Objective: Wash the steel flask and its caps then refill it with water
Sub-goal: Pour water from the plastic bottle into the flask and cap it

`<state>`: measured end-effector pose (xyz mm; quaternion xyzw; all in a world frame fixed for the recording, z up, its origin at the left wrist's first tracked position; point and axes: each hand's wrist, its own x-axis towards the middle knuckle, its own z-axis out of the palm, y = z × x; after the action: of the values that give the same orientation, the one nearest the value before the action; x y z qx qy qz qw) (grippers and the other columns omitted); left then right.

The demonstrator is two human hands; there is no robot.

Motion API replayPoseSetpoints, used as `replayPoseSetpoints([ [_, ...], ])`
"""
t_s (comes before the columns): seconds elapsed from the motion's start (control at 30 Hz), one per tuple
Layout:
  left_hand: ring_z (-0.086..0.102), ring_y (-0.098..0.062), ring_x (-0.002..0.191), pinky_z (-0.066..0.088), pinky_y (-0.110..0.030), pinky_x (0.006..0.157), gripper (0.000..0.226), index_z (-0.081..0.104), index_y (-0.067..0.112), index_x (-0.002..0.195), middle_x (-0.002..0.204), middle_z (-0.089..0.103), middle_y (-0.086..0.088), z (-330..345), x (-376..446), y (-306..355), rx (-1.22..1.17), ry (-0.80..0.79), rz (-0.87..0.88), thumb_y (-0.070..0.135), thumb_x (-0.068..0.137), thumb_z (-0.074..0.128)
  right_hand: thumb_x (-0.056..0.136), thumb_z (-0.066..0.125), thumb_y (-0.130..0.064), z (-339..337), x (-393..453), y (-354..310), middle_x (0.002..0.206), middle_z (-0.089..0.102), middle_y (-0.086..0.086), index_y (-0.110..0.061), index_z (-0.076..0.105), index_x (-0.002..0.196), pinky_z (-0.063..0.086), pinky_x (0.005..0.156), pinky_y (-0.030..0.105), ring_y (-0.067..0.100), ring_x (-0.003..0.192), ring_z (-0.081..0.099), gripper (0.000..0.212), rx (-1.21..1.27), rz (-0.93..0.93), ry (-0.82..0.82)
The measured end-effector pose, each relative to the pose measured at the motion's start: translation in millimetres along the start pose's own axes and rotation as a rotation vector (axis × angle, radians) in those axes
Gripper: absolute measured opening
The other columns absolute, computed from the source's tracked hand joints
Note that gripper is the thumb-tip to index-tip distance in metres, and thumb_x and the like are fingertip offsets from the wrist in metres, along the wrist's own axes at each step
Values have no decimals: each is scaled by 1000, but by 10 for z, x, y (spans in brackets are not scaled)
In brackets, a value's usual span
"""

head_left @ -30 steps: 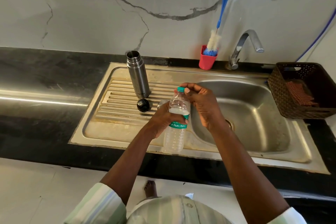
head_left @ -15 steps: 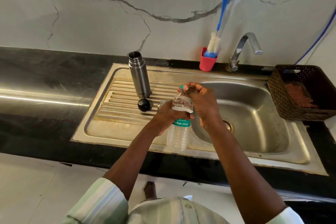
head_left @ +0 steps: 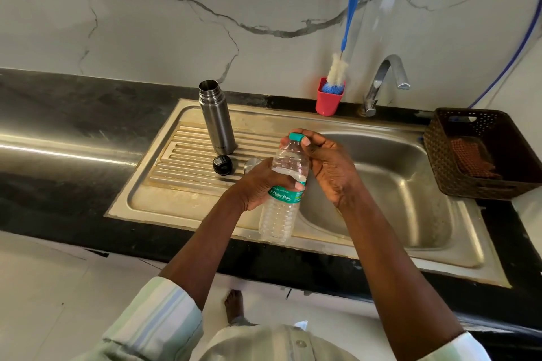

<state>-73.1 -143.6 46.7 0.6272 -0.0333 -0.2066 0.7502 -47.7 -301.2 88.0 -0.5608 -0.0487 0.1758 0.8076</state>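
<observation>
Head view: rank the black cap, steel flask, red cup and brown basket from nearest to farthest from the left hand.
From the left hand:
1. Black cap, just left on the drainboard.
2. Steel flask, upright behind the cap.
3. Red cup, at the back by the tap.
4. Brown basket, far right past the basin.

A red cup [head_left: 328, 102] stands on the black worktop [head_left: 73, 114] behind the sink [head_left: 410, 184], holding a blue bottle brush [head_left: 347, 35]. Near it stands the tap [head_left: 384, 82]. A brown basket [head_left: 484, 152] holds a cloth [head_left: 472, 158].
</observation>
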Motion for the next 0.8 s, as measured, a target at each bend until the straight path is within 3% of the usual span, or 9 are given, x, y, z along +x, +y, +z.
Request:
replayPoseSetpoints([
  [0.13, 67, -26, 95, 51, -46, 95, 50, 70, 19, 97, 96, 71, -9, 151, 70, -28, 117, 120, 9, 26, 50, 84, 98, 51, -8, -95, 13, -63, 115, 71, 13, -9, 66, 114, 54, 96, 39, 26, 108, 67, 22, -53, 16, 27],
  [0.23, 67, -21, 101, 54, -41, 95, 75, 62, 19, 114, 105, 72, -3, 133, 186, -51, 174, 317, 22, 35, 46, 88, 96, 56, -10, -174, 123, -36, 116, 71, 2, -14, 66, 119, 53, 95, 31, 16, 111, 66, 25, -154, -19, 52],
  [0.3, 67, -22, 107, 55, -43, 95, 82, 55, 18, 124, 115, 69, -5, 36, 316, -17, 143, 455, 87, 35, 55, 94, 92, 61, -6, -236, 258, 15, 117, 70, -1, -16, 65, 120, 53, 96, 29, 14, 112, 64, 30, -155, -42, 93],
  [0.37, 66, -22, 107, 58, -31, 88, 70, 51, 15, 124, 118, 65, -7, -74, 467, 92, 208, 594, 178, 26, 68, 90, 88, 65, -2, -292, 422, 81, 119, 67, 1, -14, 60, 127, 52, 93, 26, 16, 111, 62, 41, -286, -24, 119],
  [0.43, 65, -12, 101, 55, -16, 76, 62, 52, 17, 123, 114, 64, -2, -180, 629, 227, 220, 697, 259, 18, 73, 87, 83, 69, 0, -298, 584, 161, 123, 61, 3, -13, 53, 135, 50, 84, 19, 17, 112, 58, 56, -521, 42, 3],
  [0.53, 63, -4, 98, 53, -14, 77, 69, 51, 19, 128, 114, 63, 5, -329, 936, 349, 181, 728, 316, 16, 70, 89, 78, 79, -10, -236, 856, 320, 128, 53, -1, -13, 41, 143, 44, 87, 18, 14, 116, 52, 76, -701, 124, -77],
  [0.63, 61, -6, 100, 53, -16, 83, 76, 47, 14, 129, 116, 61, 2, -466, 1280, 364, 210, 737, 327, 11, 66, 91, 75, 84, -17, -150, 1210, 397, 112, 54, -8, -11, 45, 137, 42, 76, 7, 5, 96, 54, 73, -716, 16, 89],
  [0.73, 64, -17, 106, 56, -32, 91, 73, 48, 14, 123, 117, 63, -5, -619, 1578, 361, 209, 723, 305, 14, 65, 92, 73, 83, -32, -132, 1620, 470, 118, 61, -2, -17, 52, 129, 48, 81, 22, 12, 100, 58, 67, -804, -114, 252],
  [0.8, 65, -18, 107, 57, -34, 92, 71, 49, 13, 121, 117, 65, -6, -750, 1755, 390, 184, 679, 272, 12, 65, 91, 71, 78, -44, -169, 1916, 526, 122, 63, 2, -22, 53, 130, 53, 86, 34, 19, 107, 62, 68, -871, -145, 322],
])
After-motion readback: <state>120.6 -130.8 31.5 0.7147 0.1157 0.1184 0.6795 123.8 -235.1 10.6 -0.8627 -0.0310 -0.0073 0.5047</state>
